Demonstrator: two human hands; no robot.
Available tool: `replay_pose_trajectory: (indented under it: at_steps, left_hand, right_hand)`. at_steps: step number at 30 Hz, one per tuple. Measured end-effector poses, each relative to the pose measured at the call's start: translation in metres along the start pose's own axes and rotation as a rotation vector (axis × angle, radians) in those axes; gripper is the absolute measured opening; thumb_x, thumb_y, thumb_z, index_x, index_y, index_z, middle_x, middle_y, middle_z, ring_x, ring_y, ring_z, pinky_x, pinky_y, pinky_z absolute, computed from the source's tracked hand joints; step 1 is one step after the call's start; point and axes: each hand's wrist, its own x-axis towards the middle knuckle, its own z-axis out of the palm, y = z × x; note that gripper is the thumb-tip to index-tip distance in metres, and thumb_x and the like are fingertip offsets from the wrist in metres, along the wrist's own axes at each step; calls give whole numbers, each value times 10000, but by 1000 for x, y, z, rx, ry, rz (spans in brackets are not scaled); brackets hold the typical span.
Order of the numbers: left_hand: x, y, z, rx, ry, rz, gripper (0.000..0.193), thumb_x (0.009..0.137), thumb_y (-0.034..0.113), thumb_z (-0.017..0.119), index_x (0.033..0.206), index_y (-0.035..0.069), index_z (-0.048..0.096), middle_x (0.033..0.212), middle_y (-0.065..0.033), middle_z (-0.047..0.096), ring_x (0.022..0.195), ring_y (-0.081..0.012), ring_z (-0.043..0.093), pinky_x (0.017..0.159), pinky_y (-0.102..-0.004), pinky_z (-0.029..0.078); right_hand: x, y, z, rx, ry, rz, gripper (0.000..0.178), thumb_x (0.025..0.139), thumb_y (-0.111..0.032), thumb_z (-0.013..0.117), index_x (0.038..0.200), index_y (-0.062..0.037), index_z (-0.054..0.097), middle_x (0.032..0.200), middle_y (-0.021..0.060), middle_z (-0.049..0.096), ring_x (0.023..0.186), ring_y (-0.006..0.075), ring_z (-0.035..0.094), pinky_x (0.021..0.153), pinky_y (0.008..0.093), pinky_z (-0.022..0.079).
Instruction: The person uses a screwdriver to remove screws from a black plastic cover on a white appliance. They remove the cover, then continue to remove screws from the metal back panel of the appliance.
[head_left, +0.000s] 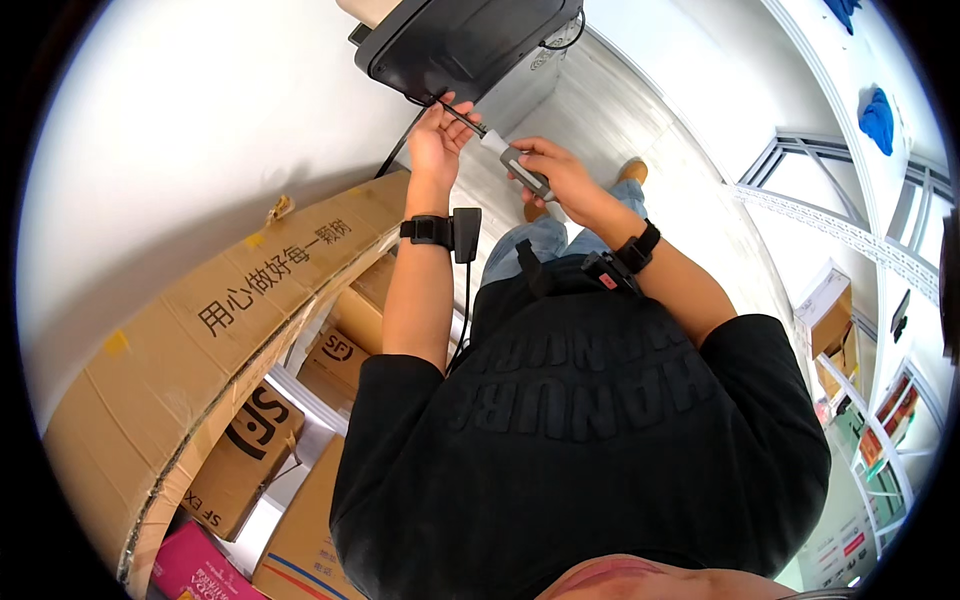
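One white room: wall [200, 110] at left, pale wood-grain floor [590, 115] far centre, window frames [775, 160] at far right.
One long cardboard carton [170, 310], left, print along its side.
One black rounded-corner unit [450, 50], far centre, black cable [572, 38] looping at its right.
Several smaller cardboard boxes [225, 490], near left, right of the long carton; one magenta box [195, 565] beside them.
Two bare hands, apart: right hand [560, 175] closed around the handle of a screwdriver [512, 162]; left hand [435, 145] with fingers at the shaft, whether gripping it cannot be told.
Screwdriver, grey and white: shaft slanting to the unit's near edge.
Progress: screw work apparently under way at one spot; fastener not discernible, number done or left undeterminable.
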Motion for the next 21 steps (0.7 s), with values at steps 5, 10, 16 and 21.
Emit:
replay_pose_trajectory:
  at_steps: [5,10,16,21]
  left_hand:
    - [8,-4,6,-58,8,20,298,995,233,339,1132,48,530,969,-65,641,873,-201,632,725,-293,481]
    - [7,-6,9,-97,44,9,292,993,236,346,1113,48,532,958,-76,644,849,-200,631,714,-289,480]
    - [5,-4,12,-134,71,-5,288,991,234,355,1102,46,542,977,-64,639,839,-189,617,709,-276,468]
    - [4,-2,11,-156,63,-6,276,983,230,377,1099,44,544,986,-62,641,809,-179,613,695,-268,468]
  right_hand:
    - [3,-3,-2,38,14,-4,357,907,-203,475,1224,-37,480,933,74,623,608,134,576,480,238,409]
    - [6,-4,-4,79,8,30,336,908,-196,481,1205,-37,489,904,69,627,600,134,580,479,241,429]
    - [8,-6,-8,172,-48,35,310,908,-174,501,1184,-31,499,893,78,611,596,133,578,481,242,443]
    - [12,-3,0,-112,20,-40,328,885,-128,553,1201,-60,499,932,45,552,667,120,568,541,248,432]
